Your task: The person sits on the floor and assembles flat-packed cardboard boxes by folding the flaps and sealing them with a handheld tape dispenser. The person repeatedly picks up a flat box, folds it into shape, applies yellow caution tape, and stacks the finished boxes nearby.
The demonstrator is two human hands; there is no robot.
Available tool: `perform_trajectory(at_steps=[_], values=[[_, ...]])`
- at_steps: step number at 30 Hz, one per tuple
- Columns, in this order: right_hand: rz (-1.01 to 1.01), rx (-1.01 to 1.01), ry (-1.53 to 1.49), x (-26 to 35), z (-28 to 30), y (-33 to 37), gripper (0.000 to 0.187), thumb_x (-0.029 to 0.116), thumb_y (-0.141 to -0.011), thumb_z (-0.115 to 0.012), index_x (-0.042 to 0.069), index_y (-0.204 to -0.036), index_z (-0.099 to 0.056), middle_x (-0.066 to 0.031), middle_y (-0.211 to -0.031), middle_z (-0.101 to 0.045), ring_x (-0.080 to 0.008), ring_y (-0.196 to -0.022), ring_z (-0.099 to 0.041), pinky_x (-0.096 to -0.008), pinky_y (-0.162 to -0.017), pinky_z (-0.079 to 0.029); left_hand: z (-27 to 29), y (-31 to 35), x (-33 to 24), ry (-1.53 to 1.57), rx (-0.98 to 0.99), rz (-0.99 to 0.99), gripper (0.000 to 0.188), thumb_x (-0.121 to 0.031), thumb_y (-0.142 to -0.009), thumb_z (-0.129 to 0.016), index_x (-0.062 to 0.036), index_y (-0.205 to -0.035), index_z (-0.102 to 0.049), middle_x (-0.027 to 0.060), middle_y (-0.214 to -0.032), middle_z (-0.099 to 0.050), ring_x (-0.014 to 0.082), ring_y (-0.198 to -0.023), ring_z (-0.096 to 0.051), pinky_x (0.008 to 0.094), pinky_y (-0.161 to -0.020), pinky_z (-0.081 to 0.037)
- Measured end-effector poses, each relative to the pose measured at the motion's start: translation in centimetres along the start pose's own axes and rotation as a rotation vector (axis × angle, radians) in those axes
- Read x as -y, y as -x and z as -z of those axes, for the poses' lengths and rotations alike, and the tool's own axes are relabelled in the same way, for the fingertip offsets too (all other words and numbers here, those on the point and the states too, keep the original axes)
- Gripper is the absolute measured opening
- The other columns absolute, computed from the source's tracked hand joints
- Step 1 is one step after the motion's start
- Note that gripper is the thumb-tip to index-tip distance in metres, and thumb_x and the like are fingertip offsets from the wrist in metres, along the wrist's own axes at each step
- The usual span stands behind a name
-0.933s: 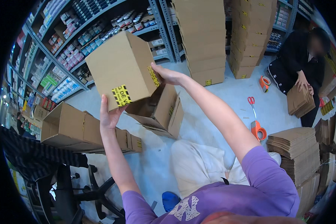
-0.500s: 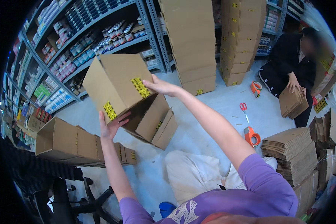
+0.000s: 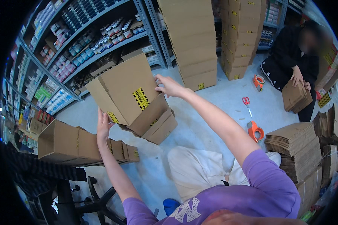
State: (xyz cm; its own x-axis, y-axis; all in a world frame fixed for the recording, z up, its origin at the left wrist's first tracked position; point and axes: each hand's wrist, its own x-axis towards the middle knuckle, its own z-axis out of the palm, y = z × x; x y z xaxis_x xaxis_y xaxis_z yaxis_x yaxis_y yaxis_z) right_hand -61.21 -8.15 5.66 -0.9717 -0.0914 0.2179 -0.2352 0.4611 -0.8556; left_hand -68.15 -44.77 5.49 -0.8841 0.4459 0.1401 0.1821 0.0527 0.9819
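Grey metal shelving (image 3: pixel 82 45) filled the scene from nine o'clock round to twelve, packed with small coloured packages. At twelve to one o'clock stood two tall stacks of brown corrugated cartons (image 3: pixel 191 41), each carton marked with a small yellow label.

Left of centre, up off the pale floor (image 3: pixel 210 112), was the brown cardboard box with yellow and black labels (image 3: pixel 125 90), tilted, its bottom flaps hanging open toward the lower right. The left hand (image 3: pixel 102 125) was pressed flat against the box's lower left corner, fingers straight and together, pointing up. The right hand (image 3: pixel 169 85) was at the box's upper right edge, fingers curled over the rim and gripping the board.

At eight o'clock lay an open-ended brown carton on its side (image 3: pixel 62 144), resting on flattened board, just beside the left forearm. At four o'clock sat a bundled stack of flat brown cardboard sheets (image 3: pixel 291 138).

At two o'clock another person in dark clothing (image 3: pixel 289 56) was crouched on the floor, one hand on a small bundle of flat cardboard (image 3: pixel 294 97).

At seven o'clock showed the black base of a wheeled chair (image 3: pixel 90 202).

Smaller things now: an orange tape dispenser (image 3: pixel 255 131) at three o'clock near the flat sheets, a second orange tape dispenser (image 3: pixel 258 81) by the crouching person, and red-handled scissors (image 3: pixel 246 103) lying between the two.
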Motion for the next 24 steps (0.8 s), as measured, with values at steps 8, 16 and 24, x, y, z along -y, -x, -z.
perform_trajectory(at_steps=[8, 16, 24], values=[[0.023, -0.215, -0.26, -1.7, -1.8, 0.8, 0.029, 0.003, -0.089, -0.058, 0.008, -0.114, -0.044, -0.0181, -0.116, -0.063, -0.0229, -0.074, -0.065, -0.0303, -0.054, -0.051, -0.3, 0.1, 0.2, -0.314, -0.066, -0.018, 0.057, -0.027, -0.104, -0.032, -0.0259, -0.152, -0.001, 0.0085, -0.138, -0.042, 0.0187, -0.104, -0.057, 0.0305, -0.072, -0.057], [0.03, -0.295, -0.34, -2.4, -3.7, 0.6, 0.044, 0.013, -0.094, -0.054, 0.012, -0.137, -0.041, -0.0182, -0.127, -0.058, -0.0228, -0.102, -0.063, -0.0314, -0.065, -0.056, -1.3, -0.1, 0.9, -0.454, -0.164, -0.106, 0.057, -0.028, -0.104, -0.031, -0.0218, -0.153, -0.003, 0.0105, -0.12, -0.055, 0.0153, -0.092, -0.058, 0.0271, -0.065, -0.054], [0.037, -0.202, -0.193, -2.6, -2.8, 0.1, 0.057, 0.033, -0.093, -0.057, 0.017, -0.143, -0.036, -0.0163, -0.12, -0.061, -0.0229, -0.08, -0.067, -0.0325, -0.061, -0.054, -2.0, -1.3, 2.3, -0.445, -0.074, -0.474, 0.1, -0.055, -0.087, -0.056, -0.0111, -0.151, 0.008, 0.0163, -0.156, -0.009, 0.0279, -0.143, -0.017, 0.0407, -0.113, -0.023]])
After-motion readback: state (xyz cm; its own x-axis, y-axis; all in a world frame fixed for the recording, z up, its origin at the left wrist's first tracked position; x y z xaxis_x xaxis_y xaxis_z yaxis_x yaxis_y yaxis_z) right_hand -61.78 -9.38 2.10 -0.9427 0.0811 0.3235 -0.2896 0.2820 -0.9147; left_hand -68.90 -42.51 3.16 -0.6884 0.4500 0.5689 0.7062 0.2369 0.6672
